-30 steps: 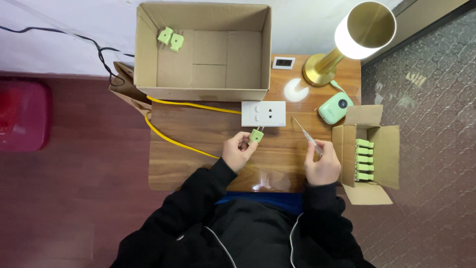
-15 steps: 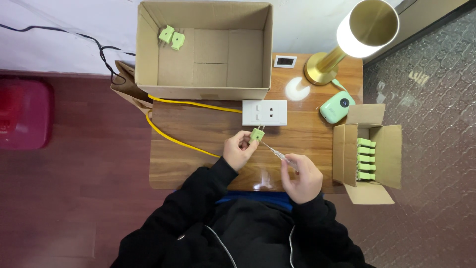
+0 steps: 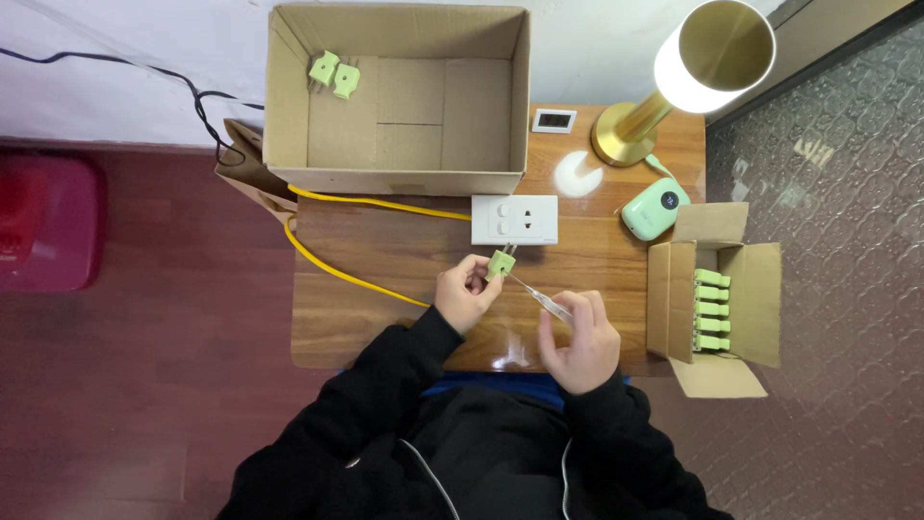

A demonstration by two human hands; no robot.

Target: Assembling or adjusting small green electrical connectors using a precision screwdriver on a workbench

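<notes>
Both hands work just below the white socket block [image 3: 515, 220] that lies mid-counter: the left hand [image 3: 465, 294] pinches a small green plug [image 3: 499, 263] between thumb and fingertips, holding it up close under the block's lower edge, while the right hand [image 3: 577, 339] is closed around a thin clear-handled tool [image 3: 545, 301] whose tip points up-left at the plug's underside. Above the socket block stands a large open cardboard box [image 3: 399, 159], brown and plain, with two more green plugs [image 3: 334, 72] lying in its far left corner. To the right of the block, off the counter's [image 3: 385, 308] edge, sits a smaller open cardboard box [image 3: 760, 289] with its flaps spread, holding a neat row of green plugs [image 3: 712, 310] stacked along one wall. Between the block and that small box rests a rounded mint-green device [image 3: 653, 208]. Up-right of the block stand a brass lamp [image 3: 693, 72] and a small white rectangular display [image 3: 554, 120]. A yellow cable [image 3: 356, 279] runs leftward from the block.
</notes>
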